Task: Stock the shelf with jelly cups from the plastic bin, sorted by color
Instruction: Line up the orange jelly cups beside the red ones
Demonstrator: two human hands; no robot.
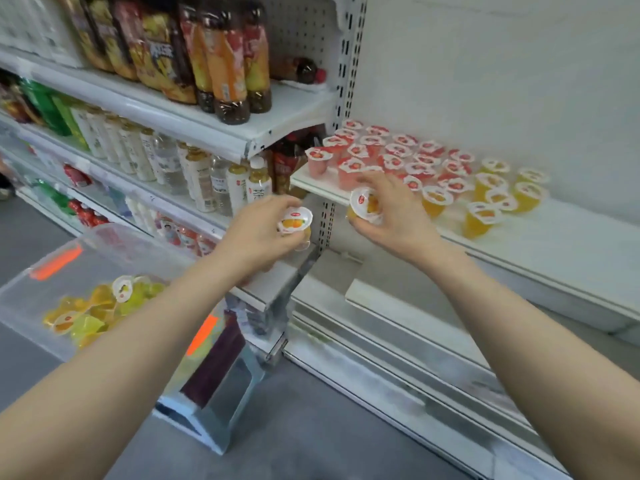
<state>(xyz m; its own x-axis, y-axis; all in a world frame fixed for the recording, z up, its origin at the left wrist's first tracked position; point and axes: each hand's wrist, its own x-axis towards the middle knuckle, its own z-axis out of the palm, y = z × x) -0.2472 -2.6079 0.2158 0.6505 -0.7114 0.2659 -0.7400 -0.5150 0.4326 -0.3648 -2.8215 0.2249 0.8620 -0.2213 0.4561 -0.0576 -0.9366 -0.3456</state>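
Note:
My left hand point(258, 230) grips an orange jelly cup point(294, 220) in front of the shelf upright. My right hand point(391, 211) holds another orange jelly cup point(363, 205) at the front edge of the white shelf point(554, 230). Several red jelly cups point(391, 154) fill the shelf's left part. Several orange jelly cups point(498, 195) stand to their right. The clear plastic bin point(41, 299) at lower left holds several orange and yellow jelly cups point(93, 311).
Bottled drinks point(194, 171) line the shelves to the left, with dark bottles point(225, 64) on the shelf above. The bin rests on a metal step stool point(221, 386). White lower shelves point(433, 327) lie below my right arm. The floor is grey.

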